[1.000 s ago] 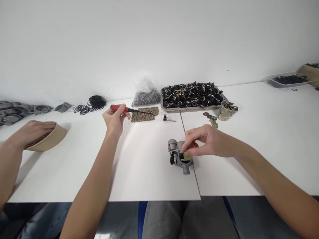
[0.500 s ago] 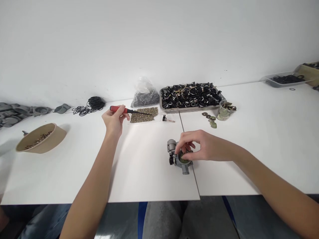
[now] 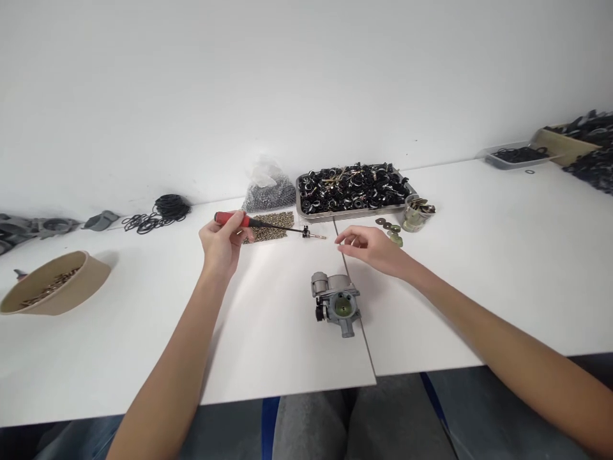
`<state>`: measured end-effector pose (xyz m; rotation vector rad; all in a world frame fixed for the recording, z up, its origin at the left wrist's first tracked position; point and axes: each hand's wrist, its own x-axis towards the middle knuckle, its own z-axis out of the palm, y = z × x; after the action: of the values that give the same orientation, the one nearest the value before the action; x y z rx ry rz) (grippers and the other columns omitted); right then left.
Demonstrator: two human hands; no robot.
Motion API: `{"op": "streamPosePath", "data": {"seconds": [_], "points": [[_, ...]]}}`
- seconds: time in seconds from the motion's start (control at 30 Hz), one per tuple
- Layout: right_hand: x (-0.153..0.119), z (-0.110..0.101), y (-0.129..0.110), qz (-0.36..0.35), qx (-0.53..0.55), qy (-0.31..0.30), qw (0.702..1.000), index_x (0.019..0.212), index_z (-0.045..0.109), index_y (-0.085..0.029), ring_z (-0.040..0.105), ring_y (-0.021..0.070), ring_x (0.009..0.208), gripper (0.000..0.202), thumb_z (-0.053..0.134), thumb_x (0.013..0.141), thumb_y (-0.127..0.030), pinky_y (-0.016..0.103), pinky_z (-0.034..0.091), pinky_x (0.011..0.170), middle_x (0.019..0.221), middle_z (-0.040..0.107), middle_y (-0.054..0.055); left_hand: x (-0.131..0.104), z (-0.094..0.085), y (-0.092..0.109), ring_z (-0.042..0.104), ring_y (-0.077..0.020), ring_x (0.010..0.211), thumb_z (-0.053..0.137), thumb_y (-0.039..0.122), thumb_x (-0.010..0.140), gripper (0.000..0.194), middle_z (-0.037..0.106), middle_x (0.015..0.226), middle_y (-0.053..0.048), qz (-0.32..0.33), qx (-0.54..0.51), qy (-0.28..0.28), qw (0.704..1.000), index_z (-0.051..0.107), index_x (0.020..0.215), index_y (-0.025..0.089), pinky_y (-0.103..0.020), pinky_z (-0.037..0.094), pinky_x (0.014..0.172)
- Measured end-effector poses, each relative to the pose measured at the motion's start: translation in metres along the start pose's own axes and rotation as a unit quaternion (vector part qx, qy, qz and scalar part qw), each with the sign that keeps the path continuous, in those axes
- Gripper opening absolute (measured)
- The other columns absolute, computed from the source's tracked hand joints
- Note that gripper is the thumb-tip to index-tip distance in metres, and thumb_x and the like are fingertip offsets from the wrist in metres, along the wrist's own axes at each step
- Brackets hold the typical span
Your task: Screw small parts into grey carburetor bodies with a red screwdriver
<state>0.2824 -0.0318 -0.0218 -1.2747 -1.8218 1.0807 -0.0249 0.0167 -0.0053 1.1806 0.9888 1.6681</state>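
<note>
My left hand [image 3: 221,241] grips the red handle of a screwdriver [image 3: 232,219]. The long dark shaft points right, its end close to a small black part with a thin metal shaft [image 3: 310,234] lying on the table. My right hand [image 3: 368,248] is empty, fingers loosely bent and thumb apart, just right of that part's shaft. Below it, a grey metal carburetor body [image 3: 338,303] stands by the table seam. A greenish-brass disc [image 3: 343,307] sits inside its round bore.
A metal tray [image 3: 357,213] of black parts stands at the back, beside a bag of small metal pieces [image 3: 271,191] and brass pieces [image 3: 268,229]. Loose discs [image 3: 395,237] lie by a clear cup [image 3: 416,220]. Left are a beige bowl [image 3: 90,275] and black rings [image 3: 170,207].
My right hand has left the carburetor bore and moved up toward the small black part. The disc stays in the bore. My left hand still holds the screwdriver. The view has shifted slightly.
</note>
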Motion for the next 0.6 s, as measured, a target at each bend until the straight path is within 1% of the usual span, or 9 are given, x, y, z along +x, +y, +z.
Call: {"op": "streamPosePath", "data": {"seconds": [0.07,0.17,0.27,0.37,0.43,0.6], "points": [[0.008,0.004,0.013,0.001,-0.007,0.028,1.000,0.099,0.070,-0.018,0.051,0.0119,0.067,0.031,0.067,0.083,-0.044,0.028,0.039,0.064,0.086,0.062,0.003,-0.008,0.012,0.002,0.056,-0.0111,0.044,0.079,0.027,0.070,0.022,0.062,0.065,-0.003,-0.024,-0.012,-0.011,1.000,0.066,0.073,0.010,-0.027,0.044,0.046],[0.013,0.010,0.023,0.007,0.004,0.016,1.000,0.100,0.071,-0.018,0.052,0.0119,0.067,0.037,0.072,0.077,-0.047,0.028,0.041,0.064,0.091,0.064,0.004,-0.021,0.027,0.004,0.056,-0.0116,0.044,0.080,0.029,0.070,0.024,0.061,0.063,-0.003,-0.055,-0.018,-0.036,0.998,0.067,0.073,0.009,-0.028,0.044,0.045],[0.012,0.014,0.024,0.000,-0.005,0.003,1.000,0.100,0.073,-0.018,0.052,0.0125,0.071,0.042,0.079,0.070,-0.046,0.030,0.043,0.068,0.098,0.064,0.006,-0.032,0.036,0.005,0.056,-0.0117,0.044,0.081,0.029,0.070,0.024,0.062,0.068,-0.005,-0.070,-0.021,-0.061,0.995,0.068,0.073,0.009,-0.029,0.044,0.045],[0.010,0.014,0.021,-0.003,-0.003,-0.009,1.000,0.099,0.075,-0.018,0.054,0.0137,0.075,0.041,0.081,0.068,-0.044,0.031,0.044,0.070,0.106,0.065,0.008,-0.037,0.040,0.005,0.056,-0.0117,0.045,0.081,0.029,0.071,0.024,0.062,0.069,-0.005,-0.080,-0.022,-0.069,0.994,0.069,0.074,0.008,-0.030,0.044,0.045],[0.010,0.013,0.019,0.004,0.005,-0.013,1.000,0.097,0.076,-0.018,0.054,0.0137,0.075,0.039,0.081,0.068,-0.043,0.031,0.044,0.070,0.108,0.065,0.008,-0.038,0.041,0.004,0.056,-0.0114,0.045,0.080,0.029,0.071,0.023,0.062,0.071,-0.005,-0.084,-0.023,-0.073,0.993,0.069,0.073,0.008,-0.030,0.044,0.045],[0.011,0.013,0.020,0.002,0.016,0.001,1.000,0.087,0.078,-0.017,0.053,0.0132,0.073,0.030,0.079,0.071,-0.042,0.030,0.041,0.067,0.099,0.066,0.007,-0.038,0.041,0.002,0.056,-0.0112,0.045,0.081,0.027,0.071,0.022,0.062,0.071,-0.005,-0.090,-0.027,-0.075,0.993,0.070,0.072,0.008,-0.029,0.043,0.045]]}}
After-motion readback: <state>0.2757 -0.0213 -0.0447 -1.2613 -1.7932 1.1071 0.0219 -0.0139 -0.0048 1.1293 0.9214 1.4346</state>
